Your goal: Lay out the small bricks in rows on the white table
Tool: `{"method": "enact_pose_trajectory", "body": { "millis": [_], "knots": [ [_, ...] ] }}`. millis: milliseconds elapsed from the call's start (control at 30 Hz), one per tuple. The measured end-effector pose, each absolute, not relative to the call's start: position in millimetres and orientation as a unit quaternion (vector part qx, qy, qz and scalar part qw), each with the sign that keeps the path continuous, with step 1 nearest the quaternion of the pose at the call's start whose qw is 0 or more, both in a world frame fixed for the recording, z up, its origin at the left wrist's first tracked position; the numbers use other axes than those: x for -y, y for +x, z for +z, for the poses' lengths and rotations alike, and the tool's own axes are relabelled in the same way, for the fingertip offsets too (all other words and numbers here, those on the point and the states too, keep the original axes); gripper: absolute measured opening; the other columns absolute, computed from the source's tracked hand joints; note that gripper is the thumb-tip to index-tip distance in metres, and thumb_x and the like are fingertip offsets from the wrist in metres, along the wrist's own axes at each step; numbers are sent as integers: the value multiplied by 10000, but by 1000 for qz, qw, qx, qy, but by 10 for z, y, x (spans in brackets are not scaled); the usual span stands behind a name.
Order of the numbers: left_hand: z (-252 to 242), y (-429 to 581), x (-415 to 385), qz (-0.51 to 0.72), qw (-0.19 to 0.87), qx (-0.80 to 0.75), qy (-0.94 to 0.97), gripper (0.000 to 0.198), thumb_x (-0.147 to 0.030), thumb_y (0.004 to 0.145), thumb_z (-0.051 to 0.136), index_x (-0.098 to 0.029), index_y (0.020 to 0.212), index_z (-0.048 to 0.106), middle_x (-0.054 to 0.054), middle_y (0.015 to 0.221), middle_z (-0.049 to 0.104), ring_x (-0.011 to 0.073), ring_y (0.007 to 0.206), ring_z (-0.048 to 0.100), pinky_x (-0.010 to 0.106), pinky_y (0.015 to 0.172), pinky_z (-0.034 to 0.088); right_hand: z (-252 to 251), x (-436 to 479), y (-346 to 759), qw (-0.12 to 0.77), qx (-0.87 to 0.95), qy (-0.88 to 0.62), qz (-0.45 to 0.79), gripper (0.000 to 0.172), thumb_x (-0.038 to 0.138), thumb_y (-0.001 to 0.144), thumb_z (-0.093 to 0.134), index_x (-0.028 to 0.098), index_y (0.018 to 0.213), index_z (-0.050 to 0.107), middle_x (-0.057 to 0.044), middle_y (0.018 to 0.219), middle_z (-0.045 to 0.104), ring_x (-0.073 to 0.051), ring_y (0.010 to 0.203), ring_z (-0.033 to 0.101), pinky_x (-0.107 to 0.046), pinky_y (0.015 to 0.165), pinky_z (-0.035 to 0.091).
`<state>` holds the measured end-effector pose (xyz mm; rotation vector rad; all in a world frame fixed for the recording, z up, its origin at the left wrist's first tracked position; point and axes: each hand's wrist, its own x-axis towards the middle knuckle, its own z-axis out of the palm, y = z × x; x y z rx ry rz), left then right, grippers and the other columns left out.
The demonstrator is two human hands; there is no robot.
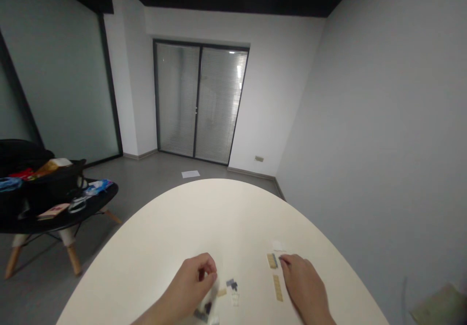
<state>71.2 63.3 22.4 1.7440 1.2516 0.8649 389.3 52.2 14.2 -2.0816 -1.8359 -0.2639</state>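
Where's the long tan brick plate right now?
In the head view, the long tan brick plate lies on the white table, just left of the right hand and below a shorter tan plate.

On the oval table before me: my left hand at the near edge, my right hand to its right, small building bricks between them, two long plates just beside my right hand, and a flat piece beyond them. Left of the oval table, a low side table bearing a bag. Far past the oval table, a sheet of paper on the floor before a glazed double door, with a wall along the right.
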Motion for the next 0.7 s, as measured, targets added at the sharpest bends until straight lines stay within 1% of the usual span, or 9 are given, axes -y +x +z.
{"method": "enact_pose_trajectory", "body": {
  "millis": [267,367,433,500,567,633,700],
  "knots": [
    [235,640,-689,324,384,-511,697,143,-200,727,519,-174,707,658,-22,609,559,150,599,485,249,565,313,103,-548,3886,170,662,-723,-101,371,211,943,398,187,1046,753,-103,1032,765,-274,909,696,-402,850,521],
    [264,564,-732,304,378,-514,708,189,-230,751,531,-164,740,708,-10,648,614,156,622,515,248,583,340,95,-556,3883,159,658,-731,-81,380,213,952,378,162,1082,732,-116,1062,755,-263,949,702,-385,874,519],
    [280,520,-744,278,385,-506,720,203,-248,761,553,-160,754,736,-5,655,636,159,631,531,248,587,351,82,-561,3886,163,652,-737,-70,395,226,960,364,137,1154,696,-131,1092,745,-255,980,702,-372,883,519],
    [296,497,-736,261,393,-495,730,206,-254,762,576,-156,773,757,1,654,645,160,626,535,248,577,349,71,-561,3887,179,644,-741,-71,426,243,966,345,104,1235,644,-153,1134,730,-251,1006,700,-366,885,521],
    [322,494,-710,247,399,-485,737,200,-241,747,598,-153,787,773,4,659,649,154,611,531,244,558,339,76,-551,3878,204,638,-738,-82,454,264,972,320,89,1269,615,-165,1173,714,-250,1028,695,-366,890,523],
    [370,503,-672,225,412,-470,748,184,-208,721,607,-153,758,779,-5,626,632,143,581,527,234,539,331,102,-528,3849,236,638,-727,-95,464,298,976,305,100,1254,619,-156,1173,713,-250,1039,689,-372,895,526],
    [436,510,-630,197,420,-460,757,153,-179,689,626,-162,715,775,-18,595,619,140,569,540,224,536,341,146,-493,3796,269,644,-710,-97,447,338,975,317,134,1188,653,-130,1120,732,-245,1011,695,-372,881,535]
  ]
}}
